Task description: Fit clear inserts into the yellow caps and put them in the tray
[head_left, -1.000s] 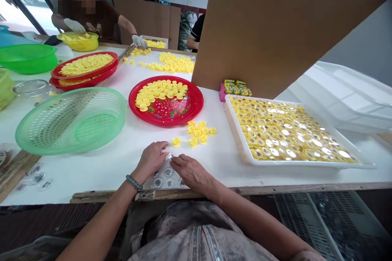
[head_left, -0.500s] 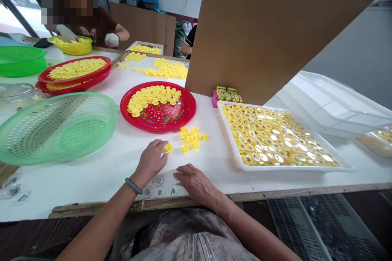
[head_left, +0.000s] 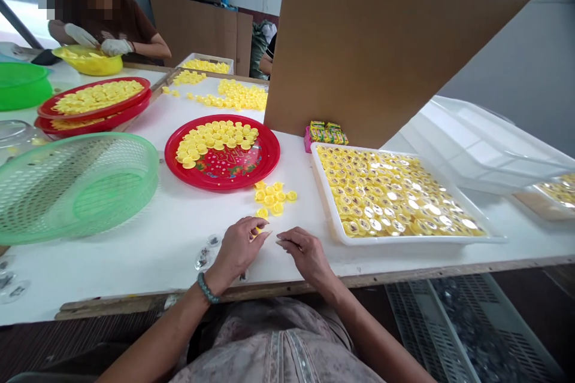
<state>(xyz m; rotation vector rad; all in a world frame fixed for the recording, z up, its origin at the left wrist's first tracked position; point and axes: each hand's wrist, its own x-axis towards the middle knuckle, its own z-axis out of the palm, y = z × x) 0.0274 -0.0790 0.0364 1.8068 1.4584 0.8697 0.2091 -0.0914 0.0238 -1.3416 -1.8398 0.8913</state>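
Note:
My left hand (head_left: 238,250), with a beaded bracelet at the wrist, is closed around a small yellow flower-shaped cup (head_left: 256,230), mostly covered by the fingers. Just to its right, my right hand (head_left: 308,253) is pinched; whatever thin piece may sit between its fingertips is too small to make out. Several loose yellow cups (head_left: 269,198) lie beyond both hands. Small clear discs with dark prints (head_left: 202,258) rest on the table left of my left hand, and part of another shows below it. The fingertips of the two hands are close but apart.
Ahead is a red plate (head_left: 265,161) with yellow cups. A white tray (head_left: 330,224) of capped pieces stands right, a green basket (head_left: 144,185) left. A cardboard panel (head_left: 350,42) rises behind. Across the table, a gloved person works over a yellow bowl (head_left: 108,66).
My left hand has taken a yellow cup and moved right with it. My right hand has risen slightly and closed to a pinch. The co-worker's gloved hands came together; the view shifted slightly.

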